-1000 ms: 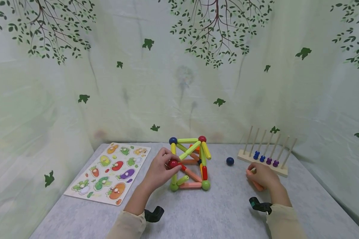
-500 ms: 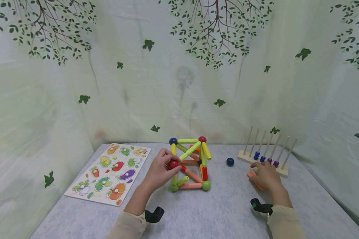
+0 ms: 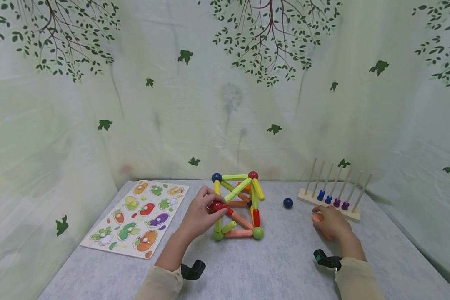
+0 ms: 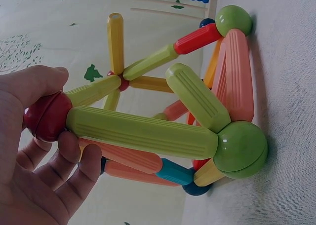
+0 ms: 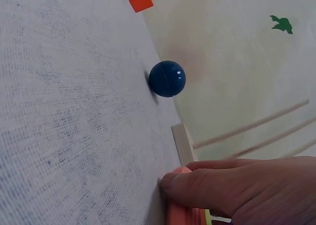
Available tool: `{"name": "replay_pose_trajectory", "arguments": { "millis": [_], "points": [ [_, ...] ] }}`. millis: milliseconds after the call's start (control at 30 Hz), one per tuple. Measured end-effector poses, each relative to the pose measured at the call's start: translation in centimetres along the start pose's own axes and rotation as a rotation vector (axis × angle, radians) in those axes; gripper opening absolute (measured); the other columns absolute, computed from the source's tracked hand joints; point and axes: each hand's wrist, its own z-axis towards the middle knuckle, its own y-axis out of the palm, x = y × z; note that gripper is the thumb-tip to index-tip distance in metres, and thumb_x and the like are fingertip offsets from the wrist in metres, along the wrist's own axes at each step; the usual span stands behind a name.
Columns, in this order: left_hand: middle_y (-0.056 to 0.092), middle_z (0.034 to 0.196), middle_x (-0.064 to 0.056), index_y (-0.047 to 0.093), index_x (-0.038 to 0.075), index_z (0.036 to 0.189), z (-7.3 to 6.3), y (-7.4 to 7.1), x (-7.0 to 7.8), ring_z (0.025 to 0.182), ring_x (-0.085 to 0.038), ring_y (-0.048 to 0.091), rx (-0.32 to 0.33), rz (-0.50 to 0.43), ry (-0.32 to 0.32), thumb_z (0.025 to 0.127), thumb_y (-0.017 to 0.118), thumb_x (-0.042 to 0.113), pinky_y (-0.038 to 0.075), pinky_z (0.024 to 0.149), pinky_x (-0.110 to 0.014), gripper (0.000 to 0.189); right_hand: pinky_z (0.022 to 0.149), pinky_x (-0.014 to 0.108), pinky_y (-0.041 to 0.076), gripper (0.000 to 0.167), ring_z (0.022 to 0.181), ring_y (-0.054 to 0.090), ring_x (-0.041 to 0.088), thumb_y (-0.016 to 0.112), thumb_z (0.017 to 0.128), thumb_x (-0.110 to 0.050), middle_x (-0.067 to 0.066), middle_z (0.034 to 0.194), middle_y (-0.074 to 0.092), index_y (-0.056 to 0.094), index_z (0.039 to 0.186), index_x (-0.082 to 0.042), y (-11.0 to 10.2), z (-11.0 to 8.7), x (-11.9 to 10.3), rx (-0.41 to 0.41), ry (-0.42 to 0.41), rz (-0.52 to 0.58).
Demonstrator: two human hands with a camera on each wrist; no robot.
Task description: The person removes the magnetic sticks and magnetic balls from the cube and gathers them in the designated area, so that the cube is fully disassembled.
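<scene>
My left hand [image 3: 200, 210] pinches a red ball [image 4: 48, 116] between thumb and fingers. That ball is a front corner of a frame built of coloured rods and balls, in the middle of the table. A light-green rod [image 4: 143, 131] runs from it down to a green ball [image 4: 242, 148] on the table. To the right, my right hand [image 3: 333, 223] grips a salmon-pink rod [image 5: 180, 207], thumb along its near side, low over the table. A yellow-green edge [image 5: 208, 217] shows beside that rod; the fingers hide most of it.
A dark blue ball [image 3: 288, 203] lies between the frame and my right hand. Just beyond that hand stands a wooden peg rack [image 3: 305, 196] with blue and purple beads. A vegetable puzzle board [image 3: 136, 216] lies at left. Behind the table hangs a leaf-printed curtain [image 3: 187, 125].
My right hand has shifted slightly to the right with the salmon-pink rod, dipping toward the rack's beads and back. My left hand and the frame have stayed put.
</scene>
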Motion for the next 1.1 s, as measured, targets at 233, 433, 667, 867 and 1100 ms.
{"name": "replay_pose_trajectory", "arguments": {
  "millis": [233,433,667,867,1100],
  "points": [
    [0.050,0.102,0.002,0.071,0.020,0.100,0.0,-0.1,0.1,0.090,-0.015,0.057,0.002,0.003,0.004,0.084,0.080,0.013,0.054,0.073,-0.019,0.019,0.096,0.067,0.042,0.041,0.116,0.052,0.048,0.069,0.091,-0.019,0.031,0.132,0.053,0.062,0.129,-0.005,0.0,-0.1,-0.3,-0.009,0.020,-0.003],
    [0.050,0.102,0.002,0.071,0.020,0.100,-0.1,0.0,0.1,0.089,-0.014,0.058,0.002,0.004,0.009,0.084,0.080,0.013,0.054,0.073,-0.018,0.019,0.098,0.069,0.040,0.041,0.117,0.049,0.050,0.068,0.091,-0.019,0.032,0.132,0.052,0.061,0.129,-0.004,0.1,-0.1,0.2,-0.001,0.038,-0.010],
    [0.050,0.102,0.002,0.071,0.020,0.100,-0.1,0.1,0.1,0.089,-0.014,0.057,0.006,0.003,0.015,0.084,0.080,0.013,0.054,0.074,-0.018,0.019,0.103,0.071,0.035,0.042,0.128,0.042,0.053,0.066,0.093,-0.021,0.032,0.140,0.048,0.060,0.131,-0.006,-0.2,-0.1,-0.6,0.099,-0.044,0.015],
    [0.049,0.101,0.002,0.072,0.018,0.100,-0.1,0.2,0.2,0.087,-0.014,0.056,-0.001,-0.005,0.017,0.084,0.080,0.012,0.054,0.073,-0.018,0.019,0.106,0.068,0.034,0.046,0.133,0.043,0.049,0.065,0.095,-0.018,0.026,0.143,0.049,0.054,0.138,-0.008,-1.3,-0.2,-4.0,0.192,-0.212,0.141],
    [0.048,0.101,0.001,0.072,0.011,0.102,-0.2,0.4,0.3,0.087,-0.016,0.056,-0.024,-0.016,0.033,0.084,0.080,0.012,0.054,0.072,-0.019,0.019,0.103,0.060,0.046,0.061,0.126,0.054,0.037,0.072,0.091,-0.014,0.016,0.134,0.061,0.046,0.146,-0.015,-1.5,-1.4,-9.8,0.260,-0.351,0.182]
  ]
}}
